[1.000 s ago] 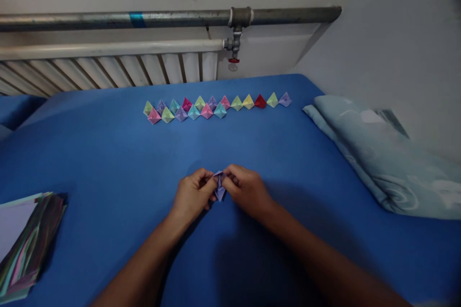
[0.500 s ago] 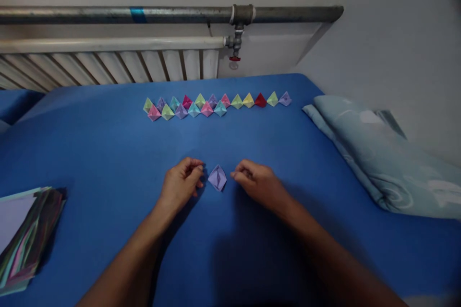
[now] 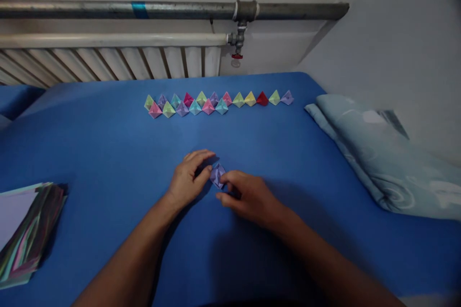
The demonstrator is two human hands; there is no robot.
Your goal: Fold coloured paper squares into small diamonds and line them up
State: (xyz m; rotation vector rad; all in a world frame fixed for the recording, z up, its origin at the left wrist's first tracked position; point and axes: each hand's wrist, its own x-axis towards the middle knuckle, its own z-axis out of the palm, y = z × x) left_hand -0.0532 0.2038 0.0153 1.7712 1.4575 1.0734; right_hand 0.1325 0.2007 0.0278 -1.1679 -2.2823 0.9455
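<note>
Open blue sheet (image 3: 108, 153) is seen around both hands. A small purple folded paper (image 3: 217, 174) is pinched between left hand (image 3: 189, 180) and right hand (image 3: 247, 196) fingertips.

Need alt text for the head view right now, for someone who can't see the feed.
Both hands meet on a small purple folded paper piece lying on a blue sheet: the left hand touches its left side, the right hand pinches its lower right edge. Beyond, a row of coloured folded pieces; a paper stack at left, a folded light-blue blanket at right.
</note>
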